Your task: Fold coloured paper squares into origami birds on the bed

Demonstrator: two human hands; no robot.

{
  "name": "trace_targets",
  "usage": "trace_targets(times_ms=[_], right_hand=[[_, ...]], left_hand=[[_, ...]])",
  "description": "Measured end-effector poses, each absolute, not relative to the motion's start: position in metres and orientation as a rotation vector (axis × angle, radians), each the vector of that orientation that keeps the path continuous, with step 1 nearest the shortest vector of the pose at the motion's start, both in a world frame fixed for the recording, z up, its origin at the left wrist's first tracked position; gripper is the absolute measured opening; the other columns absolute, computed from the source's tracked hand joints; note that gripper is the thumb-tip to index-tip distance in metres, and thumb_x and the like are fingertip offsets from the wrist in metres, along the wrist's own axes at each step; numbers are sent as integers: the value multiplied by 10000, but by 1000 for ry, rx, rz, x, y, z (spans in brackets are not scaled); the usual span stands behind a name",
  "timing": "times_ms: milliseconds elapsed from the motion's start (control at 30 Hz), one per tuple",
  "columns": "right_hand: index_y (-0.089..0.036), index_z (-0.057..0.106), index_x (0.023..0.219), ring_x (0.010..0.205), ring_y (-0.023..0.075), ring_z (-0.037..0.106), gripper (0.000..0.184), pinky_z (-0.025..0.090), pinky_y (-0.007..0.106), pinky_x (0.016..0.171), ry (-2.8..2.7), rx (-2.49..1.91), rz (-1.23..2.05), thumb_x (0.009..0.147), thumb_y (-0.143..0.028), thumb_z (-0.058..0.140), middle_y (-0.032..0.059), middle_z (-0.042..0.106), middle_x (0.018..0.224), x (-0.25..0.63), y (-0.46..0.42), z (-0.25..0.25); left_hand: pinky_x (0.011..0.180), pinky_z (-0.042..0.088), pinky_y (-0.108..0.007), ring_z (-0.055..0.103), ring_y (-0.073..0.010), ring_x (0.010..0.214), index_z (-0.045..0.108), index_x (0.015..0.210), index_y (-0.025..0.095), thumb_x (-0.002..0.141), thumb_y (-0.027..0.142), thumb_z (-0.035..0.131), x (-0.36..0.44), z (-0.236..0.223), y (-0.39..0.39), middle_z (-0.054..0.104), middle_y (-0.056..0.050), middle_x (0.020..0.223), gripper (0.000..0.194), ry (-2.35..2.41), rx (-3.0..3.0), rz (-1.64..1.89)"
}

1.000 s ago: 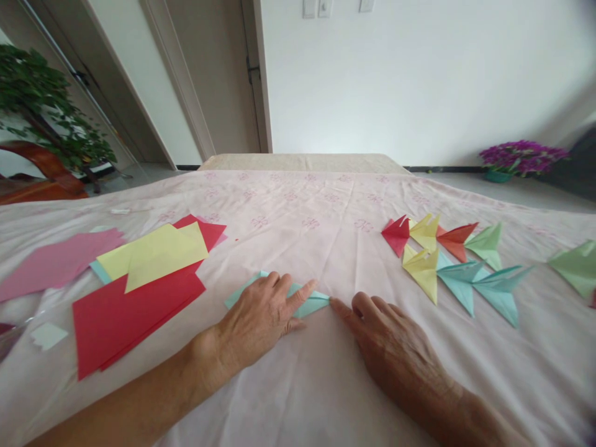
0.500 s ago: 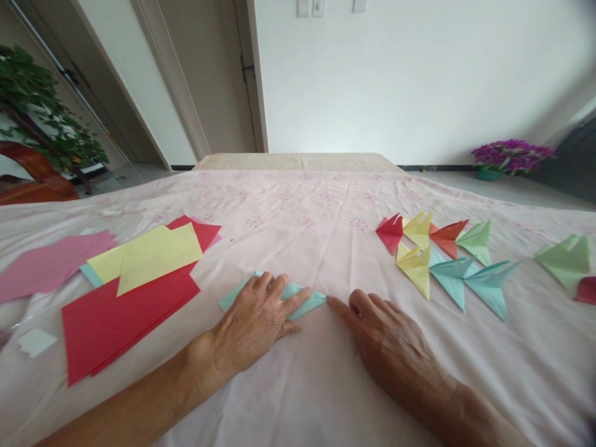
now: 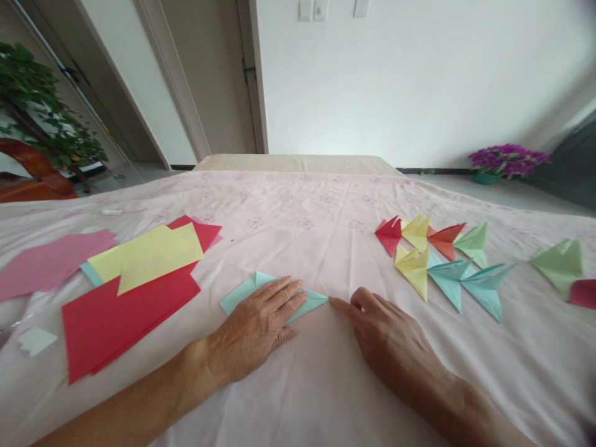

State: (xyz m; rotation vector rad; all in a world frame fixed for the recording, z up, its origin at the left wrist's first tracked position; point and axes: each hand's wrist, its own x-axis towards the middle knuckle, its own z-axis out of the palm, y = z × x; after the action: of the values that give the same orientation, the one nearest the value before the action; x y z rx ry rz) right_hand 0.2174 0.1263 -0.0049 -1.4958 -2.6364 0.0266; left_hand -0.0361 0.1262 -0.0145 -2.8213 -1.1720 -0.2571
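Observation:
A light blue folded paper point(image 3: 239, 297) lies flat on the cloth in front of me, its narrow point toward the right. Across its middle rests my left hand point(image 3: 263, 320), fingers stretched out and covering part of the folds. My right hand point(image 3: 386, 332) has its index finger extended, the tip touching the paper's pointed right end. The other right fingers are curled under, and I see nothing held in them.
At the left lie red sheets point(image 3: 125, 326), yellow sheets point(image 3: 153, 254) and pink paper point(image 3: 56, 261), beside a white scrap point(image 3: 36, 340). Several folded paper shapes, including a blue one point(image 3: 488, 288) and a green one point(image 3: 561, 264), sit at the right on the tablecloth point(image 3: 298, 248).
My left hand has flattened and its fingers have shifted slightly along the blue paper, showing more of its upper fold. My right fingertip stays at the pointed end.

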Motion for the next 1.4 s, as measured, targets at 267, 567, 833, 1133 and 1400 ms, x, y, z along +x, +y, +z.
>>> trace_targets(times_ms=[267, 567, 833, 1133, 1400], right_hand=[[-230, 509, 1310, 981, 250, 519, 387, 457, 393, 802, -2570, -1409, -83, 924, -220, 485, 97, 571, 1160, 197, 128, 6], [-236, 530, 1295, 1186, 288, 464, 395, 434, 451, 916, -2620, -1347, -239, 900, -223, 518, 85, 550, 1311, 202, 123, -7], [-99, 606, 1206, 1202, 325, 512, 338, 439, 507, 975, -2605, -1398, -374, 913, -227, 499, 171, 580, 1298, 209, 122, 8], [-57, 435, 1384, 1310, 278, 434, 523, 442, 439, 1041, -2708, -1077, -207, 901, -249, 497, 178, 440, 1437, 182, 116, -21], [-99, 403, 1413, 1328, 271, 410, 540, 419, 458, 1054, -2669, -1022, -288, 908, -271, 485, 155, 440, 1443, 186, 116, -25]], left_hand=[[1142, 318, -402, 297, -238, 1403, 390, 1414, 162, 952, 359, 477, -37, -18, 125, 378, -108, 1496, 510, -1209, -2827, -247], [1146, 315, -397, 293, -224, 1405, 395, 1412, 181, 955, 374, 467, -38, -17, 124, 372, -94, 1501, 502, -1243, -2831, -283], [1139, 318, -425, 291, -239, 1405, 384, 1417, 178, 941, 337, 505, -37, -18, 123, 353, -110, 1507, 516, -1258, -2843, -245], [1159, 300, -380, 274, -172, 1413, 322, 1447, 225, 972, 273, 435, -53, -8, 123, 361, -63, 1511, 491, -1335, -2986, -374], [1106, 384, -423, 354, -206, 1377, 185, 1484, 189, 927, 203, 496, -67, -19, 122, 384, -127, 1490, 638, -1575, -2773, -522]])
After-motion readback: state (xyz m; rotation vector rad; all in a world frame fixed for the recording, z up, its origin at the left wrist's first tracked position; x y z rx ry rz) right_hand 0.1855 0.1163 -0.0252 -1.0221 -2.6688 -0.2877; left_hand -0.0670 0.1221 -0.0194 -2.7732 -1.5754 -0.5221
